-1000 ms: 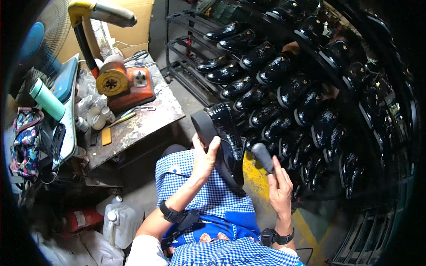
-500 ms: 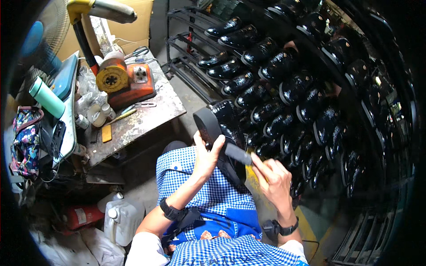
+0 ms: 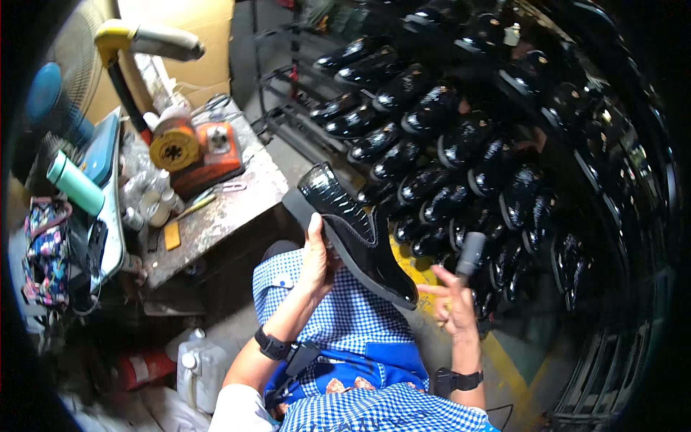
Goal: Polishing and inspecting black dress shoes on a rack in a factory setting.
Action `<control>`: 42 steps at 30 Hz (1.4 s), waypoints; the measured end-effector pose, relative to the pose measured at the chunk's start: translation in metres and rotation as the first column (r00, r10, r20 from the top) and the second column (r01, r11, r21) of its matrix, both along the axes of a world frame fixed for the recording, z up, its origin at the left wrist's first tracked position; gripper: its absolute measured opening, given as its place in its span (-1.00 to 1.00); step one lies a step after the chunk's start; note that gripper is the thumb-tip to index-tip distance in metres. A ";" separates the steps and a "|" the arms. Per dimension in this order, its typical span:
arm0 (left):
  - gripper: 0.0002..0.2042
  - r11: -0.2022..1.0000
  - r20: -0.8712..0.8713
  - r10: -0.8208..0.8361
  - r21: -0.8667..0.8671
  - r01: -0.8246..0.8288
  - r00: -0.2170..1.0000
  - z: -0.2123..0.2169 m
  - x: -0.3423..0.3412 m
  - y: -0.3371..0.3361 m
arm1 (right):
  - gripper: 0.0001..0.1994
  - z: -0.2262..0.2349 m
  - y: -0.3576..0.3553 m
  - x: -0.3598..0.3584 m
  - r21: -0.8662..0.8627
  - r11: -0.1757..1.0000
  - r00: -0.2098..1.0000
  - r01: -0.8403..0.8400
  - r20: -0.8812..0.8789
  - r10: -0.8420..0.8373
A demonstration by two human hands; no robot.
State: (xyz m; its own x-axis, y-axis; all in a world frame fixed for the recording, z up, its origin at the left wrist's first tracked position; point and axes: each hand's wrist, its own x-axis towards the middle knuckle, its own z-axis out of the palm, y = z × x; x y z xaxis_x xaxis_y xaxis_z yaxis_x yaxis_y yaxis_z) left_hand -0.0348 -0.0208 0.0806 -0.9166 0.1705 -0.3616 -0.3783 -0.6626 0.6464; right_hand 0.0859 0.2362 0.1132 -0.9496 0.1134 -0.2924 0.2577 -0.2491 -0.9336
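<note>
A glossy black shoe (image 3: pixel 350 230) with a patterned toe and a thick dark sole hangs over my lap. My left hand (image 3: pixel 314 263) is closed around its sole edge, thumb on the sidewall. The toe points up and left, and the heel end lies near my right fingers. To the right of the heel, my right hand (image 3: pixel 453 306) grips a dark grey bar-shaped tool (image 3: pixel 471 253) that stands up from the hand. Some right fingers stretch toward the heel; whether they touch it I cannot tell. The tool's exact kind is unclear.
Racks of glossy black shoes (image 3: pixel 446 158) fill the right and far side. On the left, a worn table (image 3: pixel 237 201) bears an orange machine (image 3: pixel 209 155), a yellow block (image 3: pixel 172 235) and small bottles. A green flask (image 3: pixel 75 182) and a white jug (image 3: pixel 205 371) are nearby.
The shoe has turned from showing its sole edge-on to showing its side and upper. My right hand has moved away to the right, its tool swinging upright and off the shoe.
</note>
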 end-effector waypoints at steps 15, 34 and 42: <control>-0.46 0.698 -0.502 -0.700 -0.330 0.635 0.508 0.029 0.048 0.072 | -0.43 0.072 0.067 0.079 -0.514 0.696 0.370 0.502 -0.599 -0.710; -0.75 0.842 -0.161 -0.445 -0.410 0.350 0.881 -0.077 0.029 0.030 | -0.54 0.193 0.380 0.108 0.122 -0.237 -0.115 0.964 -0.614 -0.781; -0.77 0.847 -0.174 -0.454 -0.389 0.363 0.874 -0.079 0.029 0.031 | -0.33 0.022 0.384 0.129 0.090 -0.343 -0.346 0.935 0.021 -0.938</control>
